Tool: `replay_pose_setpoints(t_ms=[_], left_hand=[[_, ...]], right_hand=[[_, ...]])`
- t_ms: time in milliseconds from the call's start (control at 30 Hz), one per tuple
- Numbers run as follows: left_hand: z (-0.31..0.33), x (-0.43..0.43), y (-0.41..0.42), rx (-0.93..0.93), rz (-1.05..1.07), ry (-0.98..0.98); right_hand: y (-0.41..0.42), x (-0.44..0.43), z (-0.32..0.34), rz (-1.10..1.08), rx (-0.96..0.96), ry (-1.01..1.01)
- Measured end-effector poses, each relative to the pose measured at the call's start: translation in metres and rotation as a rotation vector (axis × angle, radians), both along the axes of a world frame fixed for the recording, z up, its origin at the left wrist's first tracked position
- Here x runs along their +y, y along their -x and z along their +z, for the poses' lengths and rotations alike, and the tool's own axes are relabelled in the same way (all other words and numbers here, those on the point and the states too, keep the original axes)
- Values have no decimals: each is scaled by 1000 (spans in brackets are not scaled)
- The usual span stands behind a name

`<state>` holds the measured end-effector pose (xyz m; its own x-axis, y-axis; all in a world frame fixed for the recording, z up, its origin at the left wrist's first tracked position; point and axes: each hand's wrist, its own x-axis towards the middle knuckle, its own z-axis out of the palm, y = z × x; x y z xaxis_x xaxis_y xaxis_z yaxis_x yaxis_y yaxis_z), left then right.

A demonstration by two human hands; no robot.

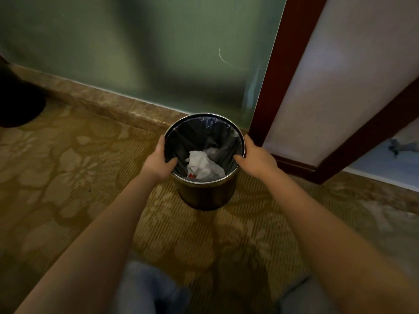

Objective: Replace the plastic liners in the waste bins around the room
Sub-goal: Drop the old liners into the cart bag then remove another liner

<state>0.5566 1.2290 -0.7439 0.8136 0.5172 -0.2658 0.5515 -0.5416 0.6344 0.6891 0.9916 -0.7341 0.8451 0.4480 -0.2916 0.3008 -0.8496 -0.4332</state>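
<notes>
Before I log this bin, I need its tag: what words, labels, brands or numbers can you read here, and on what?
None: no readable text anywhere.
The bin, its black liner, the tissue, the red scrap, the carpet and the door frame show no letters or numbers.

Dim, warm, yellow-green light; brightest on the pale wall panel [340,75] at right. Broad soft shadows cross the frosted glass [136,41] and the carpet [68,177]. A thin glint runs along the rim of the bin [205,196] — wide-angle bend bows the door frame [282,64], and the knees [147,291] at the bottom edge are blurred
</notes>
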Motion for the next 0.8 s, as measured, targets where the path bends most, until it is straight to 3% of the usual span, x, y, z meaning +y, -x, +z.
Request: replay_pose_setpoints(t_ms=[200,600,800], left_hand=[[1,3,8,4,34,58],[5,-5,9,-104,59,55],[39,-10,1,-336,136,62]], right_hand=[[12,4,-1,-184,269,-222],[19,5,5,-165,74,-138],[12,6,33,-192,-53,-345]])
